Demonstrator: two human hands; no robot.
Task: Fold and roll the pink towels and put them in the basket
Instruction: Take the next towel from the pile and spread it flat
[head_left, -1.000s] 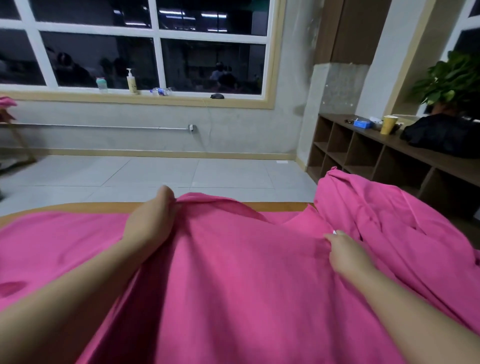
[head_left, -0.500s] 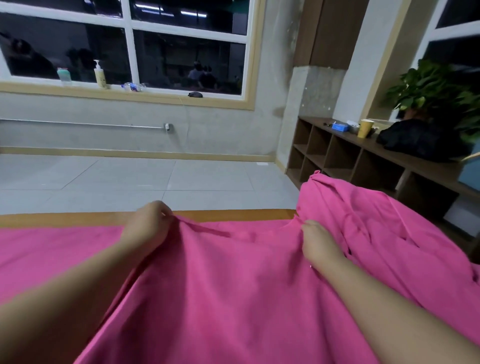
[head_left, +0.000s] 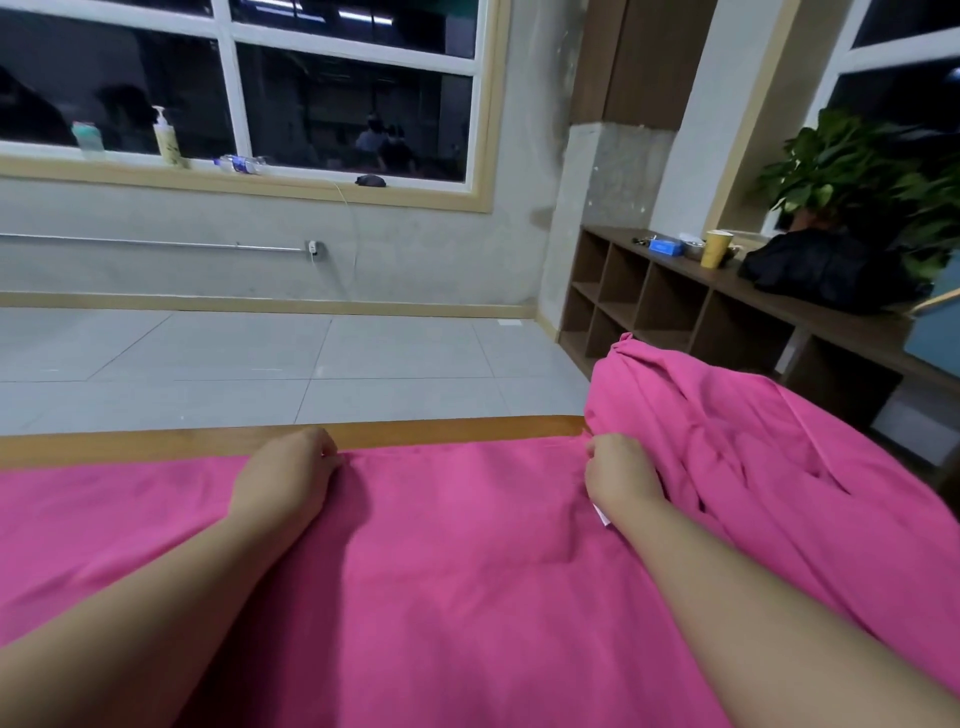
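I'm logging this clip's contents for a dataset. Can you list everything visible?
Flat pink cloth towel: one, spread on table.
Crumpled pink towel heap: one, right.
Wooden table edge: tan, beyond towel.
Yellow pump bottle: one, windowsill.
Brown cubby shelf: one, right wall.
Yellow paper cup: one, on shelf.
Black bag: one, on shelf.
Green potted plant: one, behind bag.
Left hand: pinching towel's far edge.
Right hand: pinching far edge.

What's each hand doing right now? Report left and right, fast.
Left hand: closed, grip pinching the far edge of the pink towel.
Right hand: closed, grip pinching the same far edge, beside the bunched pile of pink towels.
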